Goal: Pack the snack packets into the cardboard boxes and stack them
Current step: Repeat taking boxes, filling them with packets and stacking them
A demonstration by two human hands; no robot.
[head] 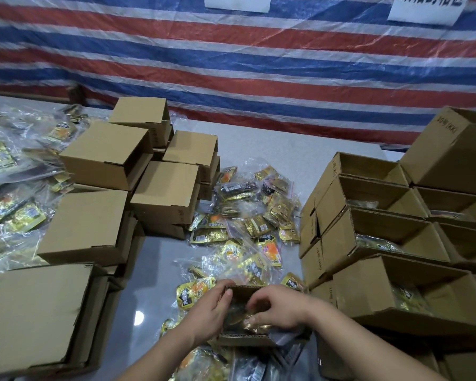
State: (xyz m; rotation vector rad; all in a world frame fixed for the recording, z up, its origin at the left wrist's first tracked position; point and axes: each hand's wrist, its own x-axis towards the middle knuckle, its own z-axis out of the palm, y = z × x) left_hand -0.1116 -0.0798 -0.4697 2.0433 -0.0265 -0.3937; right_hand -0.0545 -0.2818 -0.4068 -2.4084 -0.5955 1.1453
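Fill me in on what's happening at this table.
A person is packing snacks. Both hands, left hand and right hand, push a gold packet into a small open box. Loose packets litter the table; closed boxes sit left, open part-filled boxes are stacked right.

Red-white-blue striped tarp (259, 64) behind grey table (272, 144); white paper signs (426, 9) on tarp.

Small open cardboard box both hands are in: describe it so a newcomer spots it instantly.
Start at the grey table, between the closed brown boxes and the open-box stack. Near the front edge, amid loose gold snack packets, sits the small open cardboard box. It alone has the left hand and right hand inside.
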